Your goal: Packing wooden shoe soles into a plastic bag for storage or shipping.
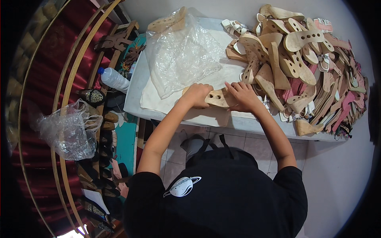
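Note:
A pale wooden wedge shoe sole [219, 98] with dark round holes in its side is held level over the table's near edge. The fingers of my left hand [197, 95] are wrapped round its left end. My right hand [243, 97] grips the right end, its fingers hiding that part. Beneath lies a white sheet [152, 97] spread over the table [133, 93]. Beyond my left hand is a crumpled clear plastic bag [184, 59], with another wooden sole [168, 23] at its far end.
To the right rises a big pile of wooden wedge soles [303, 37], white straps and pink shoe parts [349, 101]. At left, a rack [65, 119] stands by shelves with shoes, a blue-capped bottle [115, 79] and another clear plastic bag [73, 129]. A wall borders the right side.

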